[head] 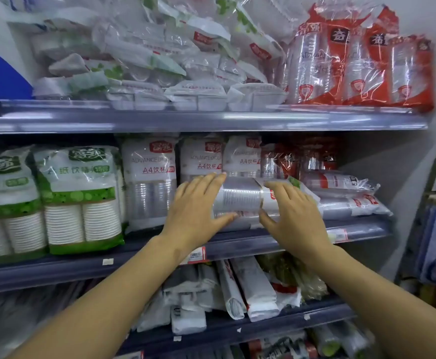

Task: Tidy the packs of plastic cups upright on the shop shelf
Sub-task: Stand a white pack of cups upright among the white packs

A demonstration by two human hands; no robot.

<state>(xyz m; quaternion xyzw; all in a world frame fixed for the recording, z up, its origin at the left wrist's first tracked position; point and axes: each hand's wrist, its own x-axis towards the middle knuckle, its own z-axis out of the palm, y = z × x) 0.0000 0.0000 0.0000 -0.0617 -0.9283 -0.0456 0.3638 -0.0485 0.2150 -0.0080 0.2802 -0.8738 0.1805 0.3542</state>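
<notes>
A clear pack of plastic cups point(240, 198) lies on its side at the front of the middle shelf point(263, 244). My left hand point(196, 206) wraps its left end, fingers over the top and thumb underneath. My right hand point(293, 213) grips the pack's right part in the same way. Behind it, white-labelled cup packs point(148, 182) stand upright. To the right, more cup packs point(346, 195) lie flat in a pile.
Green packs of paper cups point(79, 198) stand at the shelf's left. Red cup packs point(362, 71) stand on the upper shelf beside heaped clear trays point(160, 60). Rolled bags point(240, 288) fill the lower shelf. A wall point(419, 151) closes the right side.
</notes>
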